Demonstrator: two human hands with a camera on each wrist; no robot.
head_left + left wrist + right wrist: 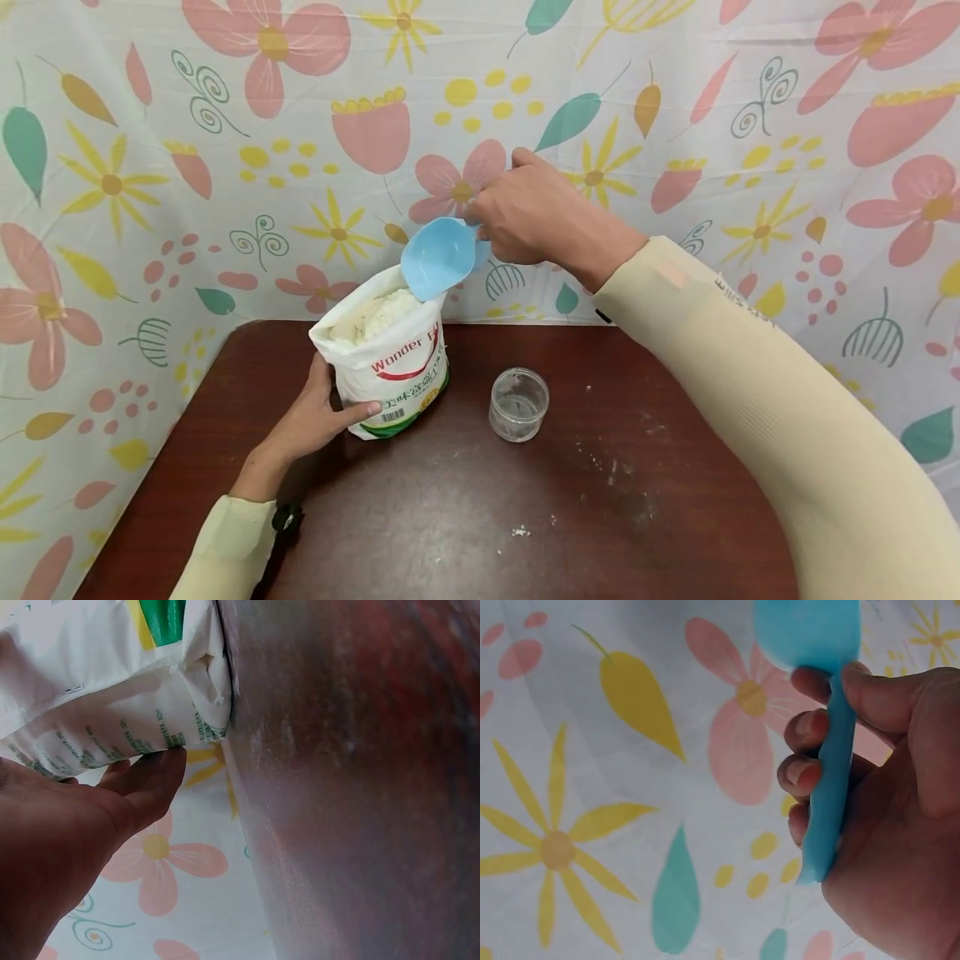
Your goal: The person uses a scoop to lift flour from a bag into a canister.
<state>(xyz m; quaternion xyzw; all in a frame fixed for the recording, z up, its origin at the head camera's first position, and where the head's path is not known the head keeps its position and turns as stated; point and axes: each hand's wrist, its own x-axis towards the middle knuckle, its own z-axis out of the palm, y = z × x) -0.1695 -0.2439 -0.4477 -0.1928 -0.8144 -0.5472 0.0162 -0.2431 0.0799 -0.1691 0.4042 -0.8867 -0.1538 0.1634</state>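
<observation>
A white bag of flour (390, 383) stands open at the top on the table, with pale flour (384, 315) showing inside. My left hand (318, 421) holds its lower left side, thumb on the printed front. In the left wrist view, that hand (90, 817) has its fingers against the bag (112, 705). My right hand (528, 212) grips a light blue scoop (438, 258), tilted with its bowl at the right edge of the bag's mouth. Fingers and thumb wrap the scoop's handle (832, 787) in the right wrist view.
A clear round plastic jar (518, 406) stands on the dark red-brown table (420, 517), right of the bag. White powder specks (521, 531) lie on the tabletop. A flower-patterned curtain (525, 108) hangs close behind the table.
</observation>
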